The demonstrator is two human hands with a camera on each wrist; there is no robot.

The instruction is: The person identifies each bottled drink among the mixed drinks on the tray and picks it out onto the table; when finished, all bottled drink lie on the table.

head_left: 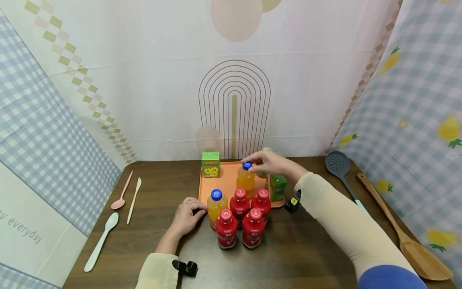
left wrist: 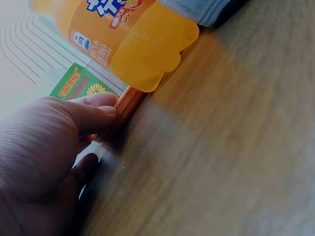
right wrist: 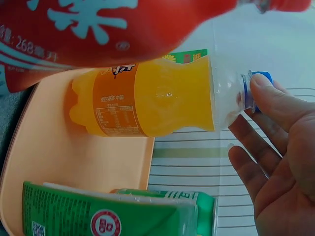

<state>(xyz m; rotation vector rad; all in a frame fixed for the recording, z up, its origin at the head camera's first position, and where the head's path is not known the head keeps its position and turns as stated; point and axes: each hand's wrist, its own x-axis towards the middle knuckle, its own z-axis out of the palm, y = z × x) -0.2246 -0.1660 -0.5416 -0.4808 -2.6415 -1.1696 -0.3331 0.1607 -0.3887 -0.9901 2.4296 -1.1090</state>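
My right hand (head_left: 268, 162) pinches the blue cap of an orange soda bottle (head_left: 245, 180), which stands upright over the orange tray (head_left: 227, 182). In the right wrist view, thumb and fingers meet at that cap (right wrist: 262, 81); whether the base touches the tray, I cannot tell. My left hand (head_left: 187, 216) grips the tray's front left edge, its thumb and finger on the rim (left wrist: 129, 104) in the left wrist view. Beside it stands a second orange soda bottle (head_left: 215, 206). Several red bottles (head_left: 253, 228) are grouped in front of the tray.
A green drink carton (head_left: 211, 165) stands at the tray's back left, another (head_left: 278, 188) at its right. A green can (right wrist: 206, 211) is behind that one. Leftward lie a pink spoon (head_left: 120, 198), a knife (head_left: 134, 200) and a pale spoon (head_left: 102, 241); rightward, a skimmer (head_left: 338, 163) and wooden spatula (head_left: 418, 253).
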